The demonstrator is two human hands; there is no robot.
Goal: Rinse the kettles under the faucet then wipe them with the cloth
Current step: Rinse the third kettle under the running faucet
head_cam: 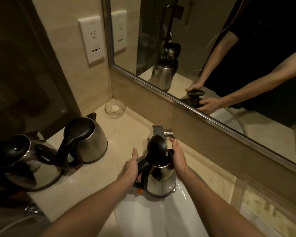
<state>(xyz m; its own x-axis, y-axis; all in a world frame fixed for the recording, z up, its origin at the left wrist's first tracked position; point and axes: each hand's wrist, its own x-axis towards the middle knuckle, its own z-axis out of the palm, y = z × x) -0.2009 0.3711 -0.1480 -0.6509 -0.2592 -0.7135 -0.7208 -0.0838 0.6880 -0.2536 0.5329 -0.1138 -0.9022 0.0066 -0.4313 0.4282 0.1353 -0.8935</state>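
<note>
A steel kettle [161,181] with its black lid flipped up stands over the white sink [154,218], right under the faucet [158,131]. My left hand [131,168] grips its black handle, thumb raised. My right hand [178,157] reaches past the kettle's right side, fingertips touching the faucet lever [169,134]. A second steel kettle [90,144] with its lid open stands on the counter to the left. A third kettle [19,161], lid shut, sits at the far left. No cloth is visible.
A small glass dish [114,107] sits in the back corner of the beige counter [96,178]. A mirror [212,57] runs along the back wall. A wall socket [92,41] is at the upper left. A white cable [15,223] lies at the lower left.
</note>
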